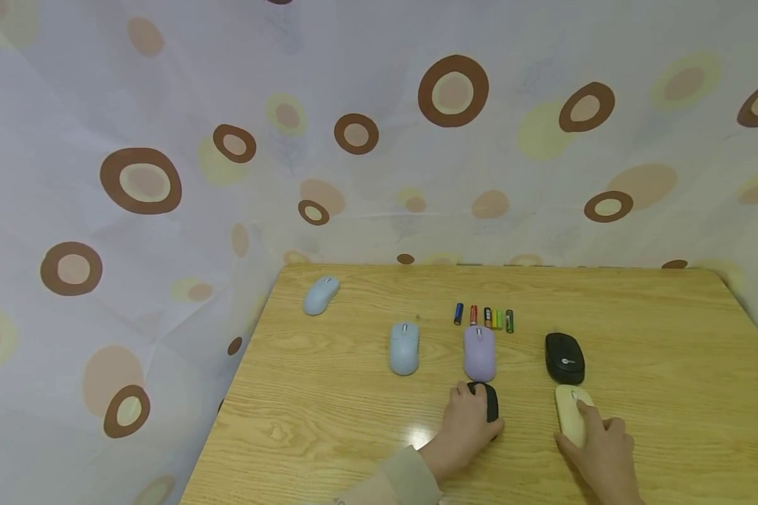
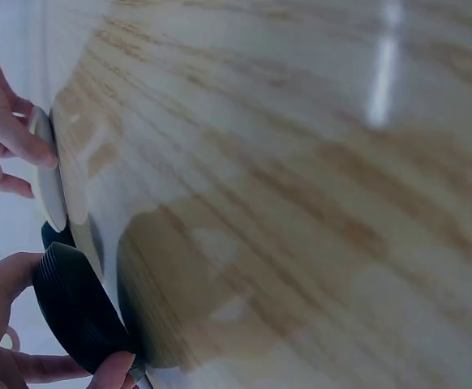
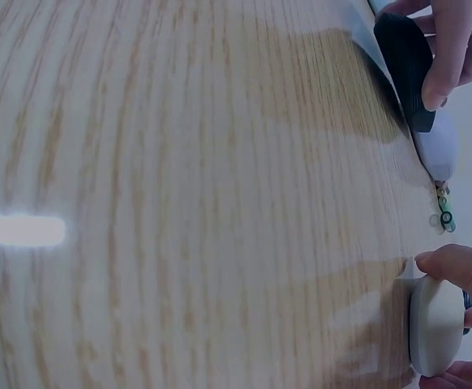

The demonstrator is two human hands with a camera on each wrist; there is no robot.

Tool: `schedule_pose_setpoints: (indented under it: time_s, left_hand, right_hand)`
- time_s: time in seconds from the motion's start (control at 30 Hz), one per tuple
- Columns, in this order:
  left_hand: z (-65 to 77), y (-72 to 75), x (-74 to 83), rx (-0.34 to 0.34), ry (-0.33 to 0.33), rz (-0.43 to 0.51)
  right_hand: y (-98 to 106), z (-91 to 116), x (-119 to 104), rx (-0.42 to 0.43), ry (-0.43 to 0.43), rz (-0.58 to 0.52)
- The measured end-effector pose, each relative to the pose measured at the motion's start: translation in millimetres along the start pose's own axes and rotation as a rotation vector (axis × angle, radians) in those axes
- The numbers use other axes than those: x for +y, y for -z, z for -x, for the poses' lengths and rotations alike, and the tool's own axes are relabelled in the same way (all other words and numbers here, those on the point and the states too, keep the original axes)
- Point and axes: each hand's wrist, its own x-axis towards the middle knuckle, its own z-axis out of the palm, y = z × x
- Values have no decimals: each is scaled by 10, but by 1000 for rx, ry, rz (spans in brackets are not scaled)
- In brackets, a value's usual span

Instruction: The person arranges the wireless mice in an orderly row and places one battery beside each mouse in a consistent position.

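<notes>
In the head view my left hand (image 1: pixel 466 424) grips a black computer mouse (image 1: pixel 493 405), just in front of a purple mouse (image 1: pixel 479 356). That black mouse (image 2: pixel 78 308) is tilted over the table in the left wrist view, its ribbed side showing between thumb and fingers. Farther right, my right hand (image 1: pixel 606 452) holds a pale yellow mouse (image 1: pixel 568 414) by its sides, with the index finger near the scroll wheel. A second black mouse (image 1: pixel 565 358) lies right behind the yellow one. From the right wrist, the yellow mouse (image 3: pixel 437 328) appears low at the tabletop.
Several small batteries stand in a row behind the purple mouse, among them a blue battery (image 1: pixel 458 313) and a red battery (image 1: pixel 474 315). A light blue mouse (image 1: pixel 404 348) lies left of centre, another blue mouse (image 1: pixel 321 295) at the back left. Patterned cloth (image 1: pixel 379 175) borders the wooden table (image 1: pixel 328 414).
</notes>
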Motion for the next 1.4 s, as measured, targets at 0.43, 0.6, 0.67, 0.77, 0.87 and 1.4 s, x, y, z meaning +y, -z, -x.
schedule_pose_setpoints:
  time_s: [0.43,0.6,0.67,0.77,0.87,1.4]
  left_hand:
    - [11,-74,39,33,15,-41]
    - [23,-80,42,42,19,-49]
    - [25,-81,39,45,17,-47]
    - [25,-81,36,46,19,-41]
    - [23,-78,33,42,30,-27]
    - [-76,44,-353,220,16,223]
  right_hand:
    - [-2,5,-9,-1,-2,-1]
    - [7,0,-21,-44,-45,-5]
    - [9,-4,-24,-54,-54,-7]
    - [11,-5,-30,-54,-57,-9]
    - [15,-5,-35,-57,-57,-11]
    - [12,0,-36,-52,-57,-12]
